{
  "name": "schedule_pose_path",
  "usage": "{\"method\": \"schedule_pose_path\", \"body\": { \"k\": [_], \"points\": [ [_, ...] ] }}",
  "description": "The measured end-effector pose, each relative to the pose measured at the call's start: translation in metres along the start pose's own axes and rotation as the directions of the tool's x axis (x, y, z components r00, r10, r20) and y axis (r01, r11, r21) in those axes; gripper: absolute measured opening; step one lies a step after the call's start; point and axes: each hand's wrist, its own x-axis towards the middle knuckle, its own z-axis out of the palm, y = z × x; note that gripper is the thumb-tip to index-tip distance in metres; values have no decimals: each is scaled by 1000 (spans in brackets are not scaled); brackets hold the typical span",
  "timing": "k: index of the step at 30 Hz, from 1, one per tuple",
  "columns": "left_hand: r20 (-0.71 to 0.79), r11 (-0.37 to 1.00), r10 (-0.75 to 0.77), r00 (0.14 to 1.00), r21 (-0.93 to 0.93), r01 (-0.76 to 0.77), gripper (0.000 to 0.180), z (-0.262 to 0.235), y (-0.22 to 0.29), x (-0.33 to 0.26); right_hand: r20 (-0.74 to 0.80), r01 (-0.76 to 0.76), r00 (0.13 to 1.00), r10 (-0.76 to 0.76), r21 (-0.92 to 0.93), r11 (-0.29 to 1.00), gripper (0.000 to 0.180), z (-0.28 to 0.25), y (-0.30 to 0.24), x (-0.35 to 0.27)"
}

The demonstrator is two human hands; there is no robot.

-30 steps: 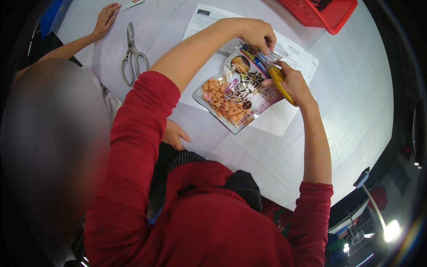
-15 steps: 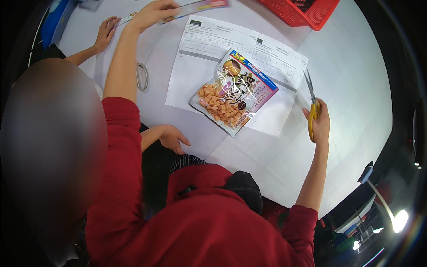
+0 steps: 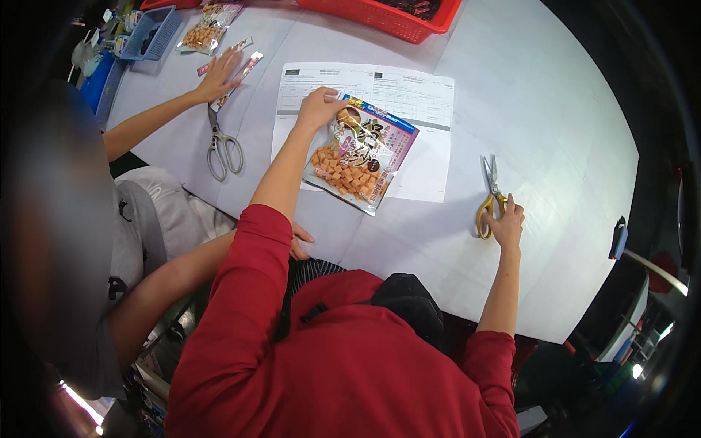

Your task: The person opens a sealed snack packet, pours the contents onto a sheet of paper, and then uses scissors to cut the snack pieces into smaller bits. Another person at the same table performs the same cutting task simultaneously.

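A clear-fronted pouch of small orange cubes point(image 3: 358, 157), with a blue band along its top edge, lies tilted on the printed sheets in front of me. My left hand point(image 3: 320, 109) grips its upper left corner, fingers bent over the edge. Off to the right, a pair of yellow-handled scissors point(image 3: 488, 206) rests on the table with its blades pointing away from me, slightly apart. My right hand point(image 3: 508, 226) is at the handles, thumb and fingers around them.
Printed sheets point(image 3: 434, 171) lie under the pouch. A co-worker's hand point(image 3: 217, 77) touches narrow strip packets at left, near grey-handled scissors point(image 3: 225, 155). Another pouch point(image 3: 207, 29), a blue basket point(image 3: 153, 33) and a red basket point(image 3: 416, 31) stand farther back.
My left hand has let go of a flat packet at the far left and come to the pouch's corner. My right hand has lowered the yellow-handled scissors onto the table.
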Motion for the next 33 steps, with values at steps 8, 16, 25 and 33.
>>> {"method": "schedule_pose_path", "body": {
  "k": [8,16,25,33],
  "points": [
    [246,876,362,899,-420,-238,13,-30,71,-107,-264,509,858,-441,548,664,31,-95,-130,-56],
    [274,819,421,865,-524,-233,15,-47,54,-150,107,340,715,-690,810,478,26,-91,-209,-84],
    [155,785,470,869,-524,-331,14,-48,41,-151,146,314,764,-629,767,560,25,-83,-238,-100],
    [-246,794,121,962,-558,-243,17,-11,32,-188,163,215,834,-527,783,584,25,-73,-252,-97]
  ]
}}
